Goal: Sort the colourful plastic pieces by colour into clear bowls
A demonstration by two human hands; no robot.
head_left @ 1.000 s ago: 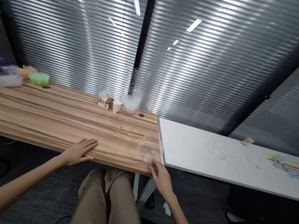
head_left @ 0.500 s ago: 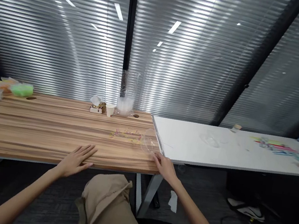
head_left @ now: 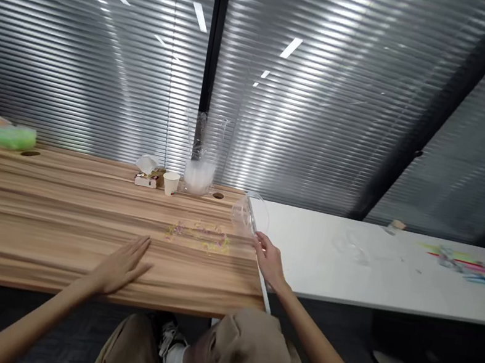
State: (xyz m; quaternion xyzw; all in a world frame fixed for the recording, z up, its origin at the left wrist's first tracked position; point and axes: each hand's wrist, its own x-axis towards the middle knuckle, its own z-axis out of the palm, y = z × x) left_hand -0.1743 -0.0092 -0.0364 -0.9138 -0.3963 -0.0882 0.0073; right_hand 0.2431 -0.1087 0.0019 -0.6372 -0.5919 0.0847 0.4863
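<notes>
My left hand (head_left: 121, 266) lies flat on the wood-grain table (head_left: 52, 248), its fingers stretched out. Pinched at its near rim by my right hand (head_left: 269, 261) is a round clear plastic bowl (head_left: 246, 212), at the table's right edge beside the white table. Part of that grip is hidden by my fingers. Scattered small pink and yellow pieces (head_left: 198, 234) lie on the wood between my hands and to the left of the bowl; they are too small to name.
At the back stand a paper cup (head_left: 171, 183), a tissue box (head_left: 147, 179) and a clear bag with white contents (head_left: 199, 175). A green bag (head_left: 14, 137) lies far left. The white table (head_left: 303, 261) carries clear plastic pieces (head_left: 355, 248), a small jar (head_left: 394, 227) and colourful strips (head_left: 467, 265).
My right hand has lifted the clear bowl or slid it away from me, farther from the scattered pieces. My view has shifted forward, and the co-worker's hand at right is out of sight.
</notes>
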